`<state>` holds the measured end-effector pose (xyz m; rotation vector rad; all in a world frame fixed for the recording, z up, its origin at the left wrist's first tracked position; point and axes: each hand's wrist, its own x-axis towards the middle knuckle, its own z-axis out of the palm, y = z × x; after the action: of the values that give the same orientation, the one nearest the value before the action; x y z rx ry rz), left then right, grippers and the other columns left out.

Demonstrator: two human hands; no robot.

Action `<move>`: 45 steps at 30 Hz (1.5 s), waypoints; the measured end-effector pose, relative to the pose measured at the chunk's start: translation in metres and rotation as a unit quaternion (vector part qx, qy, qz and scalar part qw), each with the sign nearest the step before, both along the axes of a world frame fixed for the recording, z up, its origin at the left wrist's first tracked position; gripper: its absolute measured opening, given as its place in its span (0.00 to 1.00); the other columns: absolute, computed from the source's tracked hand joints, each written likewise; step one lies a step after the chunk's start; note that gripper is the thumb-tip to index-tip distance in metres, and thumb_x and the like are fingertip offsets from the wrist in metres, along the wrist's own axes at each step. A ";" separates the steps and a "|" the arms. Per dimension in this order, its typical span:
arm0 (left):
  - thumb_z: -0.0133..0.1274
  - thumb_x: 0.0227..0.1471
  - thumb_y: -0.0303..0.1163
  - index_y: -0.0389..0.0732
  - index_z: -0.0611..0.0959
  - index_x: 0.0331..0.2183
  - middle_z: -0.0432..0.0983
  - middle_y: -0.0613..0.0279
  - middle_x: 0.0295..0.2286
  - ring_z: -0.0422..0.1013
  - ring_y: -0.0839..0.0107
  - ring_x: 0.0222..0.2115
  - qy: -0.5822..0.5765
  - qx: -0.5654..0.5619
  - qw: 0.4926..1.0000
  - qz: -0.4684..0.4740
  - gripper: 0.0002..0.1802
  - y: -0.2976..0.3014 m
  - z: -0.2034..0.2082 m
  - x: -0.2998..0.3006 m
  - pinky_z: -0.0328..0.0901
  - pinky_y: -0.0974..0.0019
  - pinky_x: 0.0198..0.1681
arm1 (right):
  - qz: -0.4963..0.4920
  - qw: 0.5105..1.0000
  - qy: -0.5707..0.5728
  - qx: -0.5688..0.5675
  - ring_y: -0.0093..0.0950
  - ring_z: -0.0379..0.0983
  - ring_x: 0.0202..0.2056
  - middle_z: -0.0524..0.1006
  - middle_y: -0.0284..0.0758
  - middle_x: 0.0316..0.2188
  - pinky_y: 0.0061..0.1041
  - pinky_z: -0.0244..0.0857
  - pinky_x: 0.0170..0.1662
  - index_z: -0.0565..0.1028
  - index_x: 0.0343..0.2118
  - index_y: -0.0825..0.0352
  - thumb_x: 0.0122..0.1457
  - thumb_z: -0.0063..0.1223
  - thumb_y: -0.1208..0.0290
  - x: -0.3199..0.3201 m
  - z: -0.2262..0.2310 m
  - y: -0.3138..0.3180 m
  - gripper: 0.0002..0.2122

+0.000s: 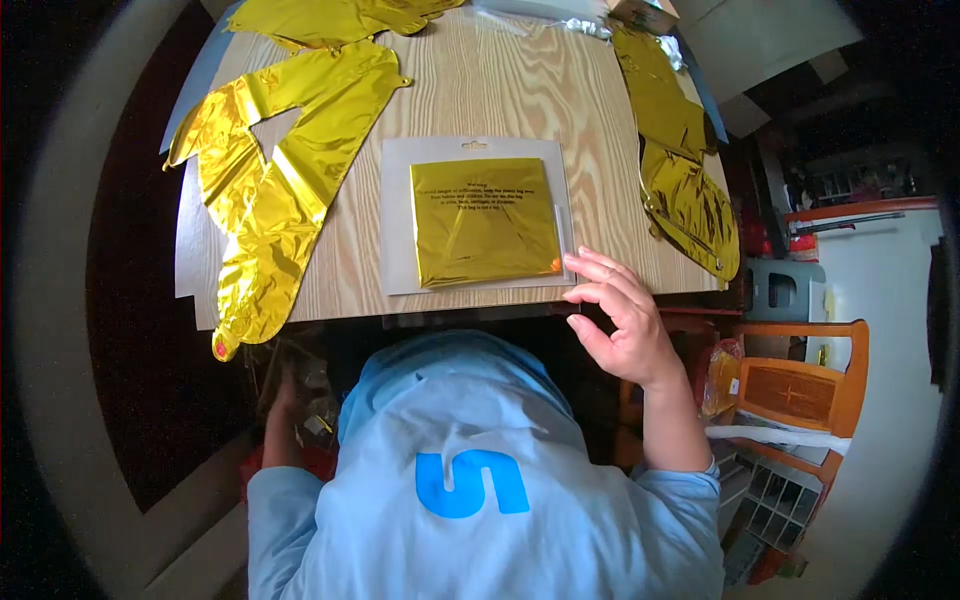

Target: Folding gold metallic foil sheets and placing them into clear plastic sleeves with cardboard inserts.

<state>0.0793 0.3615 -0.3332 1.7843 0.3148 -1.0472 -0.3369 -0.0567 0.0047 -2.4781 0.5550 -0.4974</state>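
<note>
Flat on the table near its front edge lies a package (485,225). It holds a folded gold foil sheet in a clear bag on a pale card with a hang hole, and a small orange spot (556,266) shows at its lower right corner. My right hand (625,325) is just beside that corner, fingers bent and apart from the thumb, with nothing in it. Whether a fingertip touches the card's edge I cannot tell. Down in the shadow left of my body, below the table top, is my left hand (287,392); its fingers are too dark to make out.
A flat gold foil balloon (290,180) hangs over the table's front left edge. More gold foil (340,18) lies at the far left, and another foil balloon (685,170) along the right edge. A small box (645,14) stands at the back right. Right of me is a wooden chair (800,390).
</note>
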 end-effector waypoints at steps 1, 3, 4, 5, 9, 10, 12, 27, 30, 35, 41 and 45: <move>0.52 0.59 0.43 0.35 0.77 0.51 0.76 0.53 0.35 0.74 0.64 0.40 0.047 -0.035 0.998 0.021 0.25 -0.015 0.022 -0.007 0.68 0.59 0.42 | -0.009 1.000 0.005 -0.011 0.42 0.68 0.60 0.76 0.42 0.53 0.39 0.61 0.63 0.78 0.38 0.66 0.50 0.64 0.77 -0.002 0.000 0.003 0.11; 0.55 0.57 0.39 0.35 0.81 0.45 0.78 0.53 0.25 0.75 0.68 0.33 0.066 -0.050 0.996 -0.038 0.20 -0.049 0.086 -0.021 0.68 0.60 0.35 | -0.003 0.999 0.011 -0.046 0.42 0.67 0.60 0.73 0.41 0.56 0.40 0.59 0.63 0.76 0.44 0.65 0.48 0.67 0.75 -0.010 -0.006 0.004 0.19; 0.58 0.54 0.37 0.36 0.81 0.44 0.77 0.54 0.24 0.75 0.66 0.32 -0.022 -0.010 0.978 -0.208 0.18 -0.081 0.145 -0.037 0.68 0.59 0.35 | -0.009 0.998 0.013 -0.059 0.42 0.66 0.61 0.72 0.41 0.57 0.40 0.59 0.64 0.75 0.46 0.65 0.47 0.68 0.74 -0.013 -0.009 0.004 0.21; 0.61 0.52 0.35 0.37 0.82 0.42 0.77 0.54 0.24 0.74 0.64 0.30 -0.145 0.052 0.912 -0.381 0.16 -0.112 0.203 -0.054 0.68 0.58 0.35 | -0.017 0.997 0.015 -0.072 0.42 0.66 0.61 0.71 0.41 0.58 0.40 0.58 0.64 0.75 0.48 0.65 0.47 0.68 0.73 -0.013 -0.010 0.006 0.23; 0.68 0.43 0.34 0.41 0.83 0.38 0.79 0.58 0.32 0.76 0.57 0.34 -0.553 -0.125 0.644 -0.515 0.19 -0.157 0.290 -0.099 0.68 0.53 0.43 | -0.010 0.989 0.024 -0.147 0.39 0.64 0.62 0.69 0.40 0.60 0.41 0.56 0.65 0.72 0.54 0.66 0.45 0.70 0.72 -0.002 -0.020 0.010 0.30; 0.70 0.41 0.34 0.41 0.83 0.39 0.81 0.57 0.38 0.77 0.56 0.41 -0.640 -0.210 0.566 -0.476 0.21 -0.176 0.301 -0.111 0.67 0.50 0.49 | -0.008 0.985 0.022 -0.169 0.39 0.64 0.62 0.69 0.40 0.60 0.42 0.57 0.65 0.72 0.54 0.66 0.45 0.70 0.72 0.002 -0.023 0.010 0.30; 0.69 0.42 0.34 0.43 0.83 0.36 0.81 0.61 0.39 0.76 0.59 0.43 -0.723 -0.181 0.524 -0.412 0.17 -0.226 0.326 -0.141 0.64 0.48 0.53 | -0.002 0.979 0.005 -0.204 0.37 0.66 0.60 0.72 0.38 0.57 0.43 0.58 0.64 0.75 0.51 0.67 0.46 0.68 0.73 0.001 -0.037 0.009 0.25; 0.65 0.42 0.27 0.44 0.77 0.26 0.78 0.65 0.36 0.70 0.59 0.50 -0.577 -0.165 0.632 -0.490 0.11 -0.260 0.306 -0.122 0.47 0.43 0.65 | -0.178 0.973 -0.089 0.116 0.40 0.72 0.35 0.69 0.41 0.39 0.37 0.68 0.42 0.68 0.36 0.66 0.50 0.64 0.78 0.010 -0.032 0.010 0.15; 0.64 0.42 0.26 0.43 0.79 0.35 0.75 0.60 0.43 0.68 0.56 0.53 -0.590 -0.145 0.648 -0.458 0.15 -0.261 0.308 -0.122 0.46 0.41 0.65 | -0.163 0.985 -0.048 0.004 0.43 0.71 0.40 0.69 0.42 0.41 0.39 0.67 0.44 0.68 0.39 0.65 0.51 0.63 0.78 0.017 -0.033 0.008 0.16; 0.60 0.44 0.28 0.44 0.74 0.56 0.66 0.55 0.59 0.59 0.52 0.63 -0.698 -0.188 0.465 -0.512 0.34 -0.256 0.313 -0.154 0.45 0.40 0.67 | -0.162 0.985 -0.033 -0.041 0.45 0.70 0.43 0.68 0.43 0.41 0.40 0.66 0.44 0.68 0.43 0.65 0.52 0.62 0.78 0.024 -0.025 0.012 0.17; 0.50 0.55 0.31 0.42 0.70 0.61 0.62 0.57 0.63 0.58 0.56 0.64 -0.710 -0.100 0.406 -0.567 0.32 -0.276 0.284 -0.162 0.50 0.47 0.67 | -0.225 0.972 0.015 -0.058 0.44 0.72 0.38 0.70 0.42 0.36 0.41 0.67 0.39 0.69 0.40 0.64 0.52 0.65 0.71 0.015 -0.023 0.022 0.17; 0.45 0.58 0.33 0.41 0.72 0.60 0.65 0.56 0.62 0.58 0.57 0.65 -0.716 -0.154 0.405 -0.547 0.28 -0.245 0.274 -0.159 0.50 0.51 0.67 | -0.287 0.948 0.101 0.092 0.36 0.75 0.31 0.75 0.40 0.30 0.31 0.69 0.35 0.71 0.35 0.65 0.50 0.70 0.63 -0.001 -0.019 0.042 0.18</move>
<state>-0.0800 0.1169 -0.0593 1.7117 -2.2014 0.1686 -0.3380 -0.0142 -0.0145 -2.1765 1.3592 -0.3821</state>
